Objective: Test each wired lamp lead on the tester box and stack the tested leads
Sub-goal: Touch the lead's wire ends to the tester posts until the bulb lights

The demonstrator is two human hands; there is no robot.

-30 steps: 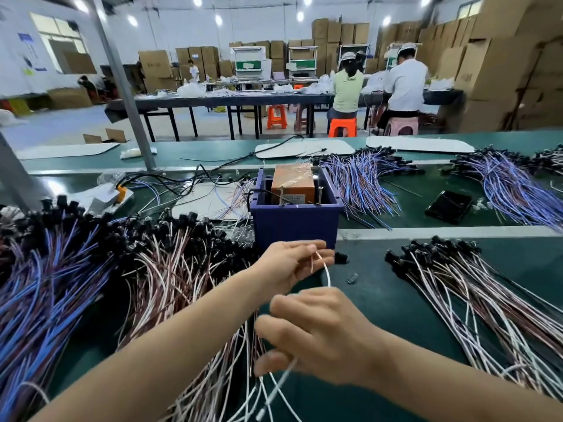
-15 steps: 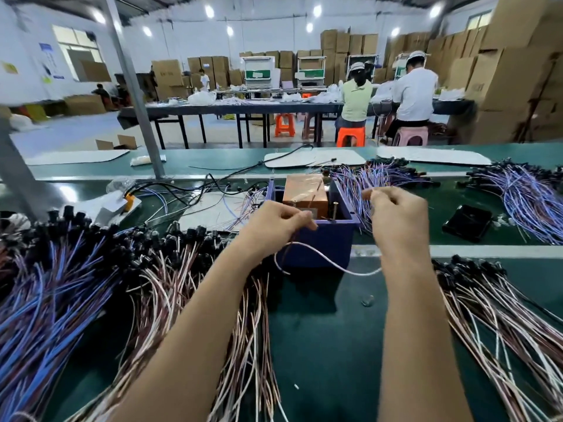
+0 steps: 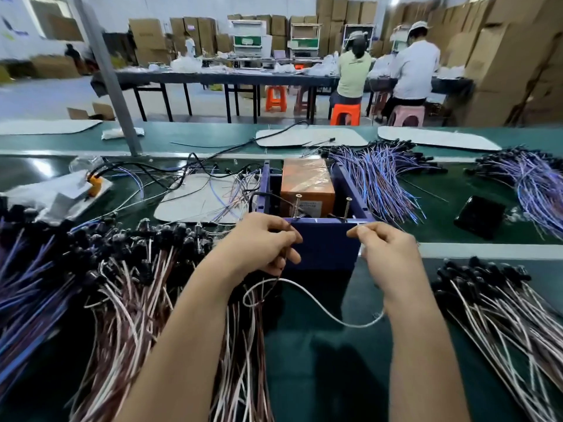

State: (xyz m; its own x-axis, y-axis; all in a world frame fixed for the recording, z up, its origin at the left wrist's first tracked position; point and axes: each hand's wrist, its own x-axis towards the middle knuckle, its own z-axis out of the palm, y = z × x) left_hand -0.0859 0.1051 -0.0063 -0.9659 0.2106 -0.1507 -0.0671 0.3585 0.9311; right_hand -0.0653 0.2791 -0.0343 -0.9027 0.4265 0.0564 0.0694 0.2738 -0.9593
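A blue tester box point(image 3: 323, 248) with an orange block inside and two upright screws at its front rim stands mid-bench. My left hand point(image 3: 259, 242) pinches one end of a white lamp lead point(image 3: 316, 303) just left of the box front. My right hand point(image 3: 387, 251) pinches the other end at the box's right front corner, below the right screw. The lead sags in a loop between both hands. A big heap of brown-white leads point(image 3: 131, 287) with black sockets lies to the left. A smaller pile of leads point(image 3: 499, 303) lies to the right.
Blue-purple lead bundles point(image 3: 377, 178) lie behind and right of the box, and more at far left. A black phone point(image 3: 479, 216) rests right of the box. White pads and black cables lie behind. A grey post point(image 3: 106, 74) rises at back left. Two seated people work at a far table.
Both hands rose from near the bench to the tester box front. The right hand, which was up beside the box half a second ago, came down to the box's right front corner.
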